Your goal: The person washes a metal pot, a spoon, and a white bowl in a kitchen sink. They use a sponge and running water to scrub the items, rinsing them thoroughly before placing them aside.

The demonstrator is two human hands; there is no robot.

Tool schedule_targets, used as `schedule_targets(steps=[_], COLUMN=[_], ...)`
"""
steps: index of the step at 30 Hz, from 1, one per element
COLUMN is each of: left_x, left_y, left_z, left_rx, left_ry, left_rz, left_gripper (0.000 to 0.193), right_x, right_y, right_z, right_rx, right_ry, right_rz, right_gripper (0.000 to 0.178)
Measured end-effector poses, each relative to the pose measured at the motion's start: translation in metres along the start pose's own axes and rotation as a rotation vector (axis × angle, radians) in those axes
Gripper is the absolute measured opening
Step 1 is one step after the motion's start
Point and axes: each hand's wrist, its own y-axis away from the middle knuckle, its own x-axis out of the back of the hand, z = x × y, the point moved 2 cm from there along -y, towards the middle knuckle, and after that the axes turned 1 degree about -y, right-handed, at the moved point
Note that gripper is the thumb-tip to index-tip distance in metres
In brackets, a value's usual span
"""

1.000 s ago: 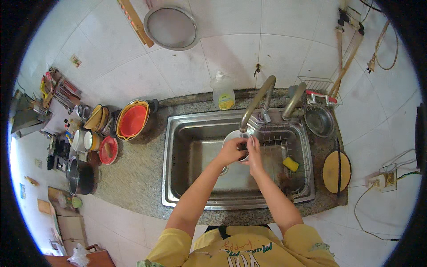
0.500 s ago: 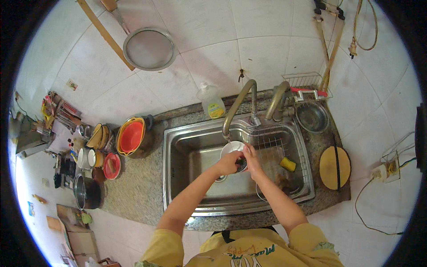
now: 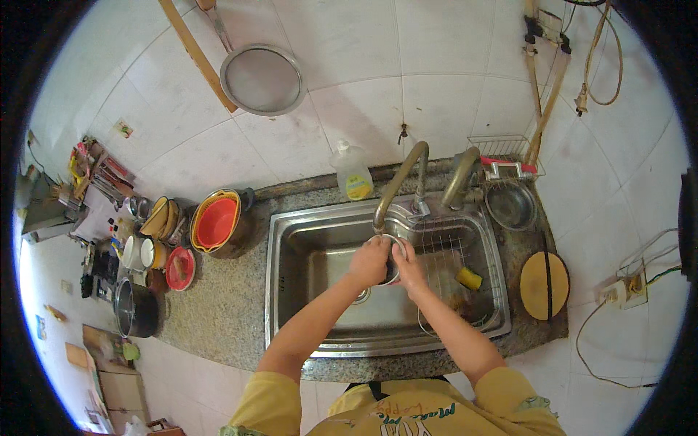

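Under the spout of the curved faucet, both my hands are closed on a small round bowl with a pale rim and a dark-looking side. My left hand covers its left part, and my right hand wraps its right edge. Much of the bowl is hidden by the fingers, so its inside cannot be made out. It is held above the stainless steel sink, near the drain. To the right, a yellow-and-green sponge lies on a wire rack inside the sink.
Behind the sink stands a clear soap bottle. At its right are a metal bowl, a wire basket and a round wooden board. Leftward on the counter sit a red basin in a pot and a dark pot.
The bowl has tilted, so its white inside no longer shows. My left hand has shifted up over it. The whole view has shifted slightly.
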Motion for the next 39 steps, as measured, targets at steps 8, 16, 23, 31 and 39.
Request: schedule_targets(steps=[8,16,23,31,39], left_x=[-0.008,0.012,0.003,-0.021,-0.01], left_y=[-0.007,-0.007,-0.005,-0.001,0.004], left_z=[-0.005,0.009,0.009,-0.005,0.001], left_rx=[0.029,0.217,0.08,0.014,0.366], left_ry=[0.438,0.371,0.092,0.591,0.469], left_rz=[0.073,0.162,-0.073,-0.07,0.27], left_gripper=[0.03,0.033,0.028,0.027,0.025], right_x=[-0.002,-0.004,0.024,0.014,-0.013], right_y=[0.007,0.016,-0.006,0.0,0.024], right_z=[-0.035,-0.039,-0.013,-0.027,-0.018], right_rx=[-0.154,-0.235,-0.152,-0.248,-0.271], right_ry=[-0.043,-0.128,-0.059,-0.006,-0.248], right_rz=[-0.058,-0.043,-0.122,-0.087,-0.039], right_gripper=[0.052,0.056,0.057,0.054,0.06])
